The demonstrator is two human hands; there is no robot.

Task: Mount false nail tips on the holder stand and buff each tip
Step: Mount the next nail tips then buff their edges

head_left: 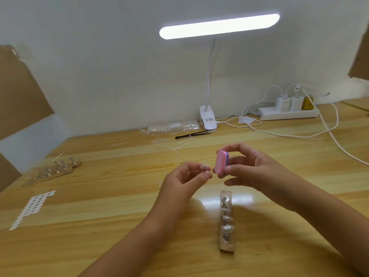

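Judging from the head view, the only one given, the work looks partway through; the holder stand (226, 220) lies on the table (119, 226) just nearer the person than the hands, and several pale tips sit on its pegs, while one or two pegs seem to show bare metal; which of the mounted tips are already buffed is too blurred to tell; the left hand (185, 178) has its fingers curled and pinches a small pale nail tip (204, 167) between thumb and fingertips, held up off the table; the right hand (251, 170) grips a pink-and-purple buffer block (221, 163) by its two ends, thumb under and fingers over; block and tip are just beside each other, though I cannot tell whether they touch; the block's long axis stands roughly upright, its top leaning slightly right, with the broad pink face turned towards the tip; the stand's long axis runs straight away from the person, near end to far end; a second stand (54, 170) rests well apart at the far left; buffing of this tip appears to be the step in hand, with mounting and the remaining tips probably left.
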